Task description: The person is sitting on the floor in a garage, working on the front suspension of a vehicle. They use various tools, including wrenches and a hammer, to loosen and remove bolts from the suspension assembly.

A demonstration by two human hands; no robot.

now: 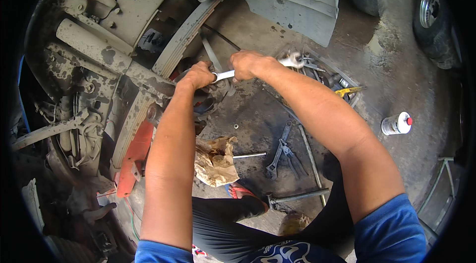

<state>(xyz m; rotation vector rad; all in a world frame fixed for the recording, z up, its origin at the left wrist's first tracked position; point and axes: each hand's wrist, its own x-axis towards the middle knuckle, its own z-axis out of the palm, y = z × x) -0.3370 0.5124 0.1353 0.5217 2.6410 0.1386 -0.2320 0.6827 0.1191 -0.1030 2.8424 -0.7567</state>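
My left hand [198, 74] is closed around the left end of a long silver wrench [224, 75], beside the vehicle's grimy underbody parts; what that end fits on is hidden by my fingers. My right hand [248, 64] grips the same wrench farther along its length, with the far end [295, 60] sticking out to the right above an open toolbox [354, 84]. The vehicle's pale, stained chassis [99, 49] fills the upper left, with a layered leaf spring [181, 39] and a red bracket [136, 164] below it.
On the stained concrete floor lie an adjustable wrench with pliers [285, 151], metal bars [310, 159], crumpled brown paper [215, 161] and a small nut [236, 126]. A white can with red cap [396, 124] stands right. Tyres [431, 15] are upper right, a metal stand [446, 173] lower right.
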